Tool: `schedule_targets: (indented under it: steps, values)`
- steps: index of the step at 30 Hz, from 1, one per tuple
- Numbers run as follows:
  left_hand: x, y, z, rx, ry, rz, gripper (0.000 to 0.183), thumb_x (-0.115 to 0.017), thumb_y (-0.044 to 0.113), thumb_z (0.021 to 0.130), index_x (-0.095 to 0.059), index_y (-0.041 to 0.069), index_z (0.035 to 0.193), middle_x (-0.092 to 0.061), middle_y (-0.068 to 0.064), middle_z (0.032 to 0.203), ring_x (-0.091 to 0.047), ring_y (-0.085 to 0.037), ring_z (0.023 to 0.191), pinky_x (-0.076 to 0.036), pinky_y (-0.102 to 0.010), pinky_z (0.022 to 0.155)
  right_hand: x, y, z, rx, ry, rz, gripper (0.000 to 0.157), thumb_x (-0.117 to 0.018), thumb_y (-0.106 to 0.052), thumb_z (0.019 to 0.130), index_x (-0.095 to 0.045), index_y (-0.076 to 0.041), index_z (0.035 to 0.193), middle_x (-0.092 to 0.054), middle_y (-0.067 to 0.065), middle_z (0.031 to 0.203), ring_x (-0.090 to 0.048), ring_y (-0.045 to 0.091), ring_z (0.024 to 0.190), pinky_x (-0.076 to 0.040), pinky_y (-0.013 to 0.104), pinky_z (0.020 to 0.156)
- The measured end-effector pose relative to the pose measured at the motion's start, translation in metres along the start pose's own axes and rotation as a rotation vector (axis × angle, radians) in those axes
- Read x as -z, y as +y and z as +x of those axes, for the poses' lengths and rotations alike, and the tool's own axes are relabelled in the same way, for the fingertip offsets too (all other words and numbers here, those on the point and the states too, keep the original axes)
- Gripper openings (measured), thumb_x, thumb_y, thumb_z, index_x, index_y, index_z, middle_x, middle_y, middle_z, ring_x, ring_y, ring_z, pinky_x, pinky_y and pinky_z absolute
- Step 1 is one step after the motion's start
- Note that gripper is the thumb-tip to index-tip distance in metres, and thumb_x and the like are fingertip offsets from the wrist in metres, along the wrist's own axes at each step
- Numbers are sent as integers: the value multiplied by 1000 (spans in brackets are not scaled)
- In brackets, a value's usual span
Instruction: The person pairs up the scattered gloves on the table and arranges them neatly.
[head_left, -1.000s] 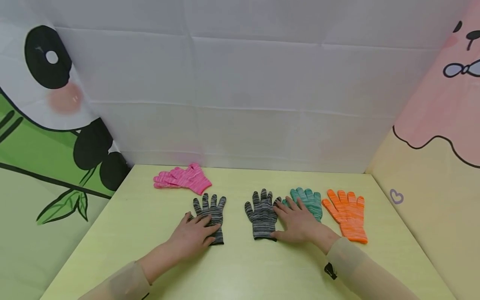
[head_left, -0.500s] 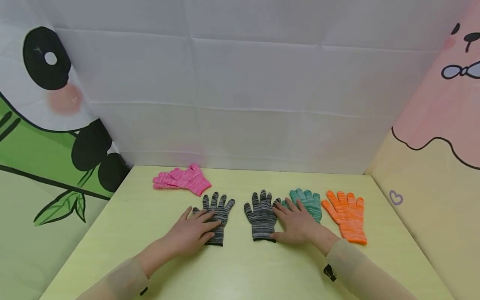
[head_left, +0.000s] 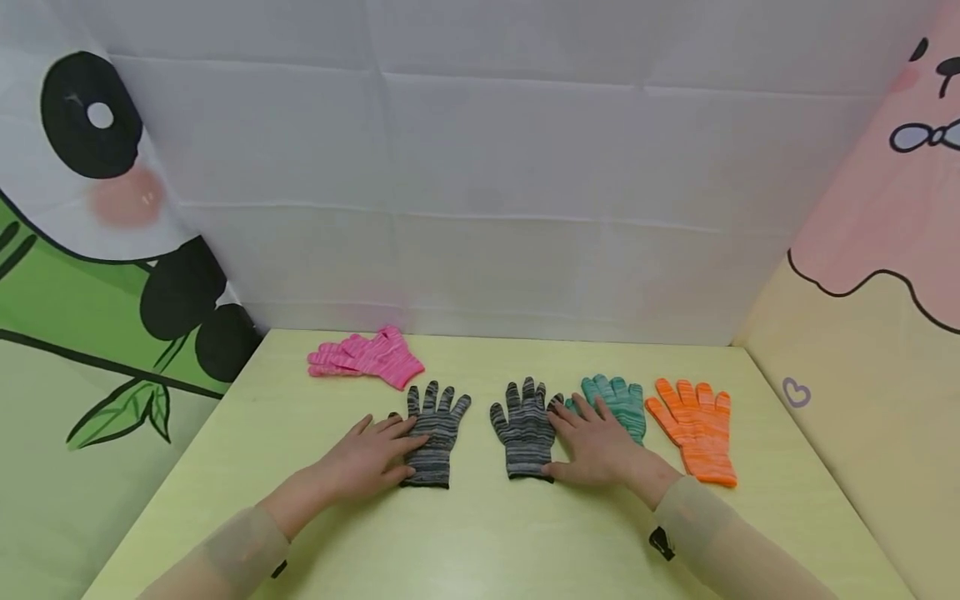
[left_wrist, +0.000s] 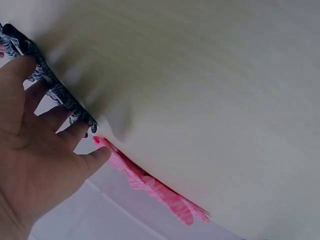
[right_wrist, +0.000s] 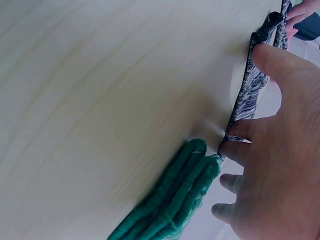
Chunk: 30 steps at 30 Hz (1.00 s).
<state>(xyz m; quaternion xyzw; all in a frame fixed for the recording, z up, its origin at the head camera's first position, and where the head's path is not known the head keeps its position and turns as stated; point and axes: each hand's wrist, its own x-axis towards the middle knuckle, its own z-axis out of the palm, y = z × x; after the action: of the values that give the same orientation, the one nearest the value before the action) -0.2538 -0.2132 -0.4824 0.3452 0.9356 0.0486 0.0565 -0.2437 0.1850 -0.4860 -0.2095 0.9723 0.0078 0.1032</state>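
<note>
Two dark grey striped knit gloves lie flat on the table, fingers away from me. My left hand is spread along the left edge of the left grey glove, its fingertips touching the cuff and palm; that glove's thumb is mostly hidden. The right grey glove lies a short way to the right. On its right edge rest the thumb and fingertips of my right hand, which partly covers a green glove. In the right wrist view, the fingers of that hand are extended.
Pink gloves lie overlapped at the back left. An orange glove is spread at the right, beside the green one. A white cloth wall stands behind the table, with printed side walls.
The left grey glove has turned slightly and straightened, its fingers swinging rightward. My left hand has shifted left to its edge. My right hand stays in place.
</note>
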Motion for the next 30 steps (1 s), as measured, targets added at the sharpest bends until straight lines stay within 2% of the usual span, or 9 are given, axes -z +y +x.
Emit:
schedule_targets:
  steps: [6,14,23,30]
  values:
    - [9,0,7,23,-24,-11,55,-69,47,95,-60,25,145,-37,-21,160,-42,-45,140,-32,-67,110,3,-1,-2,5,4,18,92,-49,-75,93,-32,-15,162,-25,8,168,-10,39,155,-5,62,122]
    - [12,-5,18,84,-60,-60,53,-75,49,87,-61,33,136,-41,-15,159,-43,-39,138,-35,-63,108,3,-2,-2,-10,-1,-14,94,-47,-77,93,-29,-18,163,-22,5,169,-9,36,156,-4,59,123]
    - [7,-6,16,95,-28,-105,55,-73,49,89,-59,32,139,-38,-13,161,-39,-40,142,-33,-66,109,2,0,-2,4,13,5,94,-48,-76,93,-30,-16,163,-24,7,168,-11,38,155,-5,61,122]
    - [5,-8,13,93,-36,-115,60,-70,54,91,-57,29,145,-35,-12,163,-34,-41,146,-28,-67,112,1,0,-3,-4,-3,5,95,-47,-78,92,-29,-18,163,-22,5,169,-8,36,156,-4,60,122]
